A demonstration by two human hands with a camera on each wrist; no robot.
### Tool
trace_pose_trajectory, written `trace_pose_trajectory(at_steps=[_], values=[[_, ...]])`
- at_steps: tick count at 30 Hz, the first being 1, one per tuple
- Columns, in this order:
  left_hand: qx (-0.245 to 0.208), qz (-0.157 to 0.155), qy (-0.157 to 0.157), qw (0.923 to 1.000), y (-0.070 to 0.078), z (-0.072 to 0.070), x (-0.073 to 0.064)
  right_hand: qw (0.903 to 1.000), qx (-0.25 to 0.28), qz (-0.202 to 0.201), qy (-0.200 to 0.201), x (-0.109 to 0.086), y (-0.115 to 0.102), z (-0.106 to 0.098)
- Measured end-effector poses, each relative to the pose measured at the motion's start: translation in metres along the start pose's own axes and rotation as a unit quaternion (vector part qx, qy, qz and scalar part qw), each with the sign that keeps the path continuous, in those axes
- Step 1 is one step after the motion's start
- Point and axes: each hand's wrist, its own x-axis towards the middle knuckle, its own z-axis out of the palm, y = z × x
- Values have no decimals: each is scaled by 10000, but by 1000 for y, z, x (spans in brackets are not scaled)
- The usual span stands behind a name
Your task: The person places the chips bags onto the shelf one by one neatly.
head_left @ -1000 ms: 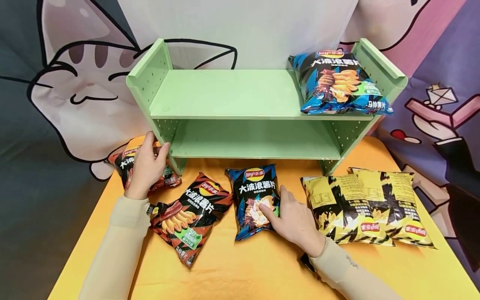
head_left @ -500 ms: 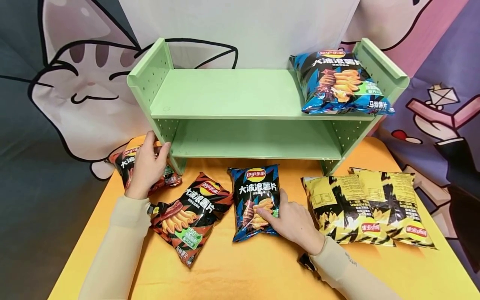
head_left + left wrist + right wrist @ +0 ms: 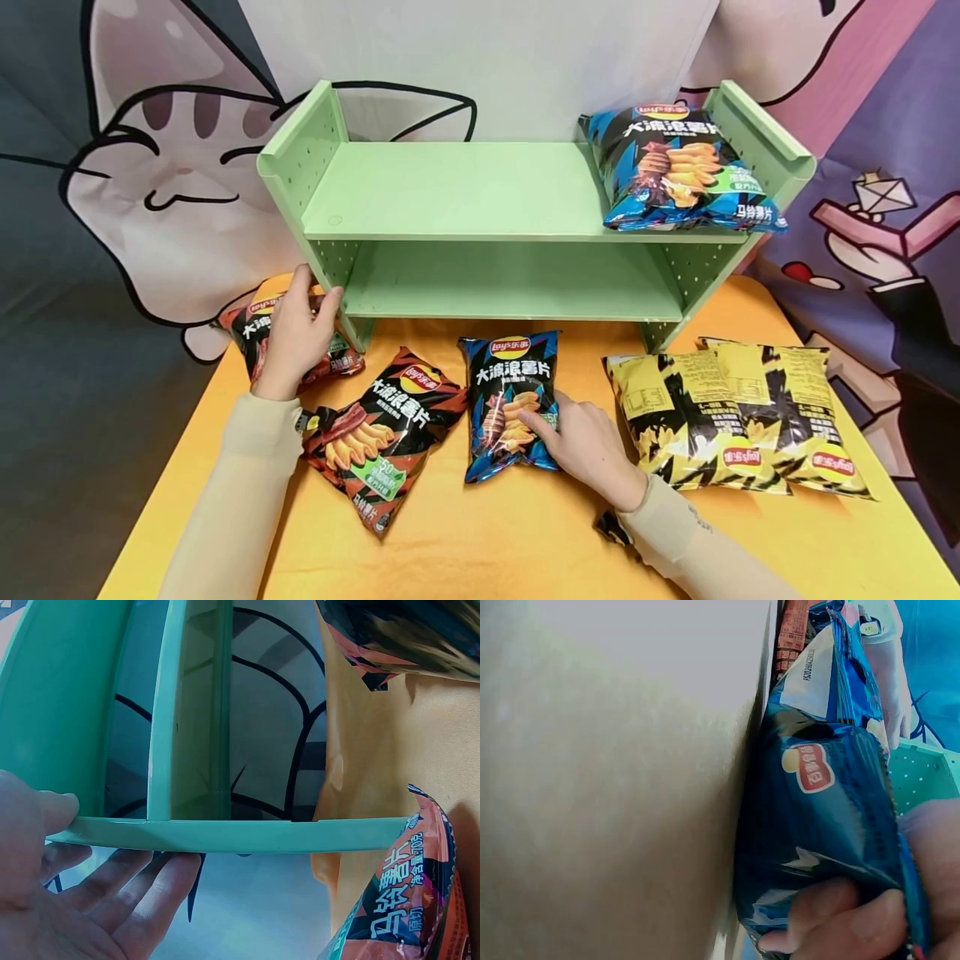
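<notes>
At the left end of the green two-tier shelf [image 3: 442, 187], my left hand [image 3: 295, 337] grips the side panel [image 3: 247, 835]. In the left wrist view the thumb lies on one side of the panel and the fingers on the other. My right hand [image 3: 592, 446] holds a blue-and-black bag of chips [image 3: 495, 383] by its right edge, in front of the shelf. Its thumb is on the printed face; the right wrist view shows curled fingers [image 3: 847, 922] against the bag's back. A red-and-black chip bag [image 3: 405, 417] lies just left of the blue one.
Another blue chip bag [image 3: 675, 171] leans at the right end of the upper tier. Two yellow chip bags [image 3: 675, 417] overlap on the table [image 3: 465, 542] at right. A second red bag [image 3: 247, 329] lies beside the shelf, partly behind my left hand.
The blue bag under my right hand has shifted slightly right and turned a little straighter. My left hand keeps its place on the shelf panel.
</notes>
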Motion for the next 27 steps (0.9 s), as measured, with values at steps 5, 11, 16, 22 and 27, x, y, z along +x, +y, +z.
trace_pose_trajectory(at_steps=[5, 11, 16, 22, 27], values=[[40, -23, 17, 10000, -1, -1, 0, 9973, -40, -511, 521, -1, -1, 1], [18, -34, 5, 10000, 0, 0, 0, 9903, -200, -1079, 852, -3, 0, -1], [-65, 50, -31, 10000, 0, 2, 1, 9856, -284, -1256, 1099, -5, 0, -6], [-101, 52, -48, 9999, 1, 3, 2, 9798, -383, -1503, 1263, -10, -1, -14], [6, -72, -11, 10000, 2, 0, 0, 9752, -451, -1735, 1299, -13, -8, -29]])
